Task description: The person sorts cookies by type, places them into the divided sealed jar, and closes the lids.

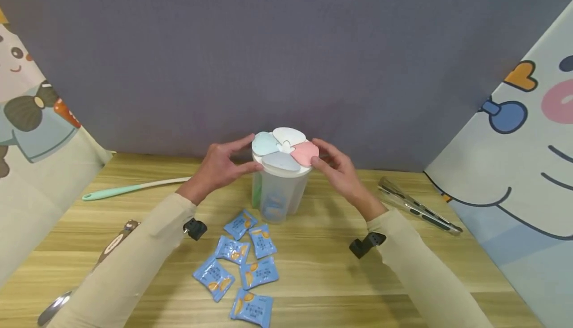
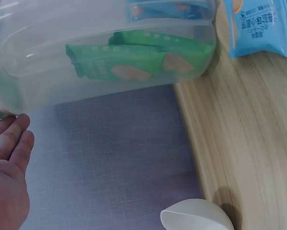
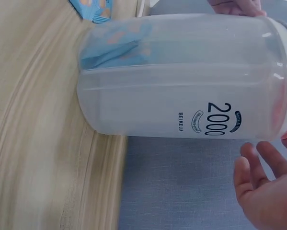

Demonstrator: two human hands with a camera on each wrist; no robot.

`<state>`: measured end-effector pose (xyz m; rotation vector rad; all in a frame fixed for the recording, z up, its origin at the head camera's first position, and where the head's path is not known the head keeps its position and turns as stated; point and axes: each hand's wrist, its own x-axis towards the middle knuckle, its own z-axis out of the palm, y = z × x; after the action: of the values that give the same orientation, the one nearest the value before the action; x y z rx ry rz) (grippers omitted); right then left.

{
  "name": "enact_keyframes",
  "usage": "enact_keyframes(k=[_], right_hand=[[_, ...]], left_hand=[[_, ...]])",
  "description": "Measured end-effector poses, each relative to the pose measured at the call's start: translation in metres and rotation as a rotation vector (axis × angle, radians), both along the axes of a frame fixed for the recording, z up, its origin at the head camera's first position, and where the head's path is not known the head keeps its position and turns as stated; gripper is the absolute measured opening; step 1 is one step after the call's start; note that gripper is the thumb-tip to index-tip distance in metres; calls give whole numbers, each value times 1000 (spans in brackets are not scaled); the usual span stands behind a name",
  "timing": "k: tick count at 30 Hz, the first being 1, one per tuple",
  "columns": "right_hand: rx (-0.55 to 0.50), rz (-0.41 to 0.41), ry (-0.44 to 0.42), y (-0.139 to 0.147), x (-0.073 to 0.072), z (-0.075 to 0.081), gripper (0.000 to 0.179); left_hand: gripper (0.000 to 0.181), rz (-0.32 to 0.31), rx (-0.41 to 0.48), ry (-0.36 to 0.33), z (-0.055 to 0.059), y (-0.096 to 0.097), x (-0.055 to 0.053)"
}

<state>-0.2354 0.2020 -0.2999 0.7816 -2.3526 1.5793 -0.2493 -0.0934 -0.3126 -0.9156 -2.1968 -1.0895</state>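
Observation:
A clear divided food storage container (image 1: 286,186) stands upright near the back of the wooden table. Its round lid (image 1: 281,161) has white, pink, grey and pale-blue petal flaps, all lying flat. Fingers and thumb of my left hand (image 1: 219,165) touch the lid's left edge, fairly straight. My right hand (image 1: 338,171) touches the opposite edge, near the pink flap, with loosely spread fingers. Green snack packets (image 2: 138,60) lie in one compartment; blue snack packets (image 3: 114,48) are in another. Several more blue packets (image 1: 259,272) lie on the table in front.
Metal tongs (image 1: 418,206) lie to the right. On the left are a mint-handled utensil (image 1: 118,191), a brown bear-topped handle (image 1: 117,241) and a metal spoon end (image 1: 54,308), partly under the left sleeve. A grey panel (image 1: 277,54) rises behind the table.

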Motion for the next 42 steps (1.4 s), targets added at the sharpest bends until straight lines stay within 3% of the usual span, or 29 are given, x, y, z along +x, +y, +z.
enact_keyframes(k=[6,11,22,27,34,37,42], right_hand=[[-19,-20,103,-9,21,15,37],[-38,-34,176,-8,23,10,31],[-54,-76,283,-17,33,7,24],[-64,-82,332,-23,36,7,24],[-95,-84,394,-30,38,7,24],[-114,-86,418,-33,39,6,25],[-113,-86,459,-39,41,6,25]], left_hand=[[59,13,3,10,0,-4,0],[47,10,30,2,-2,-7,-1],[30,0,87,85,-5,-6,-4],[33,-2,100,114,-5,-5,-2],[37,-60,113,161,-6,-3,-2],[43,-66,98,154,-6,-3,-1],[61,-34,52,86,-6,-1,1]])
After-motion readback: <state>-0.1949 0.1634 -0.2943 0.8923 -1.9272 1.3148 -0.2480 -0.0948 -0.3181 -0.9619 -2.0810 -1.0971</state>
